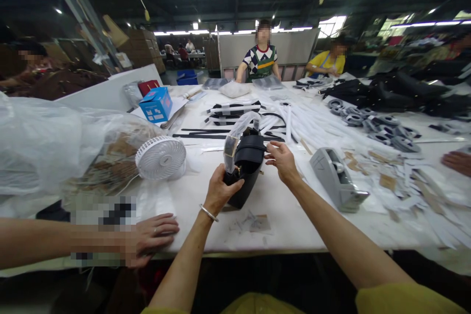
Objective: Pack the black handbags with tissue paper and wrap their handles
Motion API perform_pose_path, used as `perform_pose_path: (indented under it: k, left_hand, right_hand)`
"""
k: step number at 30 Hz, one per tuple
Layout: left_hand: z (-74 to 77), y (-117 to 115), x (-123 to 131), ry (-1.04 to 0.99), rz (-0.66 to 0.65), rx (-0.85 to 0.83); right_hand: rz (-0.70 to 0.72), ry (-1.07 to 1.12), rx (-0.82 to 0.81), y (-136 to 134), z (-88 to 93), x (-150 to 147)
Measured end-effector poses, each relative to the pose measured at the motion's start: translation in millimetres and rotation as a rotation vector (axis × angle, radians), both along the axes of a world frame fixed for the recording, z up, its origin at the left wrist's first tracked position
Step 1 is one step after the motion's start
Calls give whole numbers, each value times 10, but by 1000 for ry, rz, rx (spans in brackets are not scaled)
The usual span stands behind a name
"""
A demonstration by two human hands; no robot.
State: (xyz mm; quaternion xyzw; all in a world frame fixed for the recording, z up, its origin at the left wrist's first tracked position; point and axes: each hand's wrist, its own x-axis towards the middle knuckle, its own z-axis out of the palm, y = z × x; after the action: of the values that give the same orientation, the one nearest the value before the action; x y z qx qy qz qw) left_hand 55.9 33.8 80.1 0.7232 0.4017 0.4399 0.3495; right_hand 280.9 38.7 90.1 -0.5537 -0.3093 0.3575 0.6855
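A black bag (246,184) stands on the white table in front of me, its handle wrapped in clear plastic (230,143). My left hand (221,187) grips the bag's near left side, thumb across its edge; a silver bangle circles that wrist. At the bag's right side is my right hand (280,158), its fingertips closed at the end of the black strap (250,149) that crosses the front. Small clear plastic scraps (253,222) lie between the bag and the table's near edge.
A white fan (161,158) stands left, a grey tape dispenser (336,179) right. Black straps (206,134) and white wrapped strips lie behind the bag. Another person's hand (156,235) rests at the near left edge. A blue box (156,105) sits farther back. People work across the table.
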Motion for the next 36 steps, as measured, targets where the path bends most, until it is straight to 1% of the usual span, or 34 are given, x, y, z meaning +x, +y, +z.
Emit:
perform_pose_path:
  k: [2,4,6,8,11,13,15,17,20,22,24,26,27,29,31,32,34,36]
  left_hand:
    - [-25,-21,25,-20,63,15]
    - [-56,-37,61,-45,160,31]
    - [-104,-42,108,-68,268,49]
    - [-166,-31,168,-91,356,70]
    - [-246,-8,266,-124,422,105]
    - [-270,-12,319,-141,444,116]
    - [-274,-34,353,-146,457,110]
    - [-264,-67,361,-132,440,92]
    - [-225,-120,314,-42,387,98]
    - [-179,-154,243,32,355,132]
    - [-121,-188,158,65,297,146]
    - [-61,-225,77,79,241,125]
    - [-35,-246,45,92,238,108]
    - [4,-290,2,146,294,76]
    - [24,-325,-11,204,344,39]
    - [28,-336,-10,216,350,18]
    - [29,-342,-3,197,321,-25]
    - [30,-333,2,161,290,-69]
  right_hand:
    - [30,114,29,-2,15,3]
    - [47,214,61,-39,-12,-17]
    - [65,318,33,-100,-99,-68]
    - [71,387,-47,-153,-229,-140]
    - [81,379,-105,-169,-390,-235]
    - [91,341,-103,-148,-415,-248]
    - [105,299,-108,-126,-390,-205]
    - [106,246,-121,-116,-358,-123]
    - [47,123,-122,-126,-358,-21]
    - [-4,21,-106,-136,-384,-4]
    - [-36,-76,-87,-138,-407,-8]
    - [-38,-166,-88,-140,-412,24]
    - [-34,-213,-98,-148,-406,71]
    - [-28,-320,-140,-181,-381,247]
    - [-52,-454,-210,-237,-347,517]
    - [-69,-529,-253,-267,-333,671]
    - [-84,-687,-350,-324,-327,963]
    - [-49,-833,-445,-369,-367,1164]
